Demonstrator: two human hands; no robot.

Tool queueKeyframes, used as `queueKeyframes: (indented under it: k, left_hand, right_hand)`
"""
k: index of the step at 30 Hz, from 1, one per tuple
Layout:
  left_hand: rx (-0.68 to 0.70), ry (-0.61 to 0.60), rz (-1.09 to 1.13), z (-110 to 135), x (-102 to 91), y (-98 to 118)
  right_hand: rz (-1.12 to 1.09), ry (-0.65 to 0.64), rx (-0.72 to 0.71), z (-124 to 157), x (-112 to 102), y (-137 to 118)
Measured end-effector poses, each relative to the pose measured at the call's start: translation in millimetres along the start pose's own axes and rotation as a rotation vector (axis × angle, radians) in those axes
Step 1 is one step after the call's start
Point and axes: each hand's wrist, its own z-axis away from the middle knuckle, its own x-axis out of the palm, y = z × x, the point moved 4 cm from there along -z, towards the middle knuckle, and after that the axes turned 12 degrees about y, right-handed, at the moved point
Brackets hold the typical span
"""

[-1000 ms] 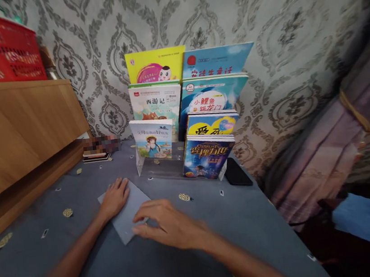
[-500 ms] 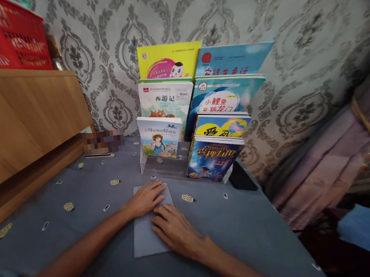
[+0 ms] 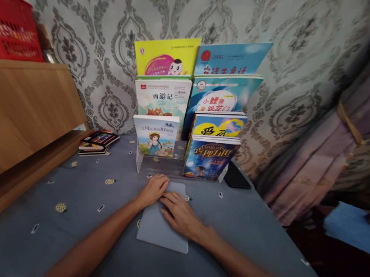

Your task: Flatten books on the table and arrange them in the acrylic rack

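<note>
A thin, flat grey-blue notebook (image 3: 161, 232) with rounded corners lies at a slant on the table cover. At its upper left edge, my left hand (image 3: 154, 190) is closed, fingers bent together over the corner. Across its right half rests my right hand (image 3: 183, 216), fingers stretched out and slightly apart, the fingertips close to my left hand. Just behind both hands stands a clear book rack (image 3: 161, 166). Its front books are a pale one with a girl on the cover (image 3: 158, 135) and a dark blue one (image 3: 210, 158).
More books, among them a yellow one (image 3: 167, 52) and a blue one (image 3: 232, 57), rise in tiers. A black phone-like slab (image 3: 236, 177) lies right of the rack. Several small books (image 3: 98, 140) are stacked by the wooden cabinet (image 3: 19, 101), which carries a red basket (image 3: 14, 31).
The notebook has turned and shifted a little to the right. My left hand has moved right with its fingers drawn together; the view has shifted slightly.
</note>
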Motion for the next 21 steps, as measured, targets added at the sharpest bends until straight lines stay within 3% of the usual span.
queueKeyframes:
  k: [13, 21]
  left_hand:
    - [0.102, -0.124, -0.303, 8, -5.5, 18]
    - [0.095, -0.081, -0.248, 11, -6.7, 17]
  right_hand:
    - [0.150, 0.026, 0.159, 13, -7, 71]
    - [0.179, 0.029, 0.169, 13, -7, 73]
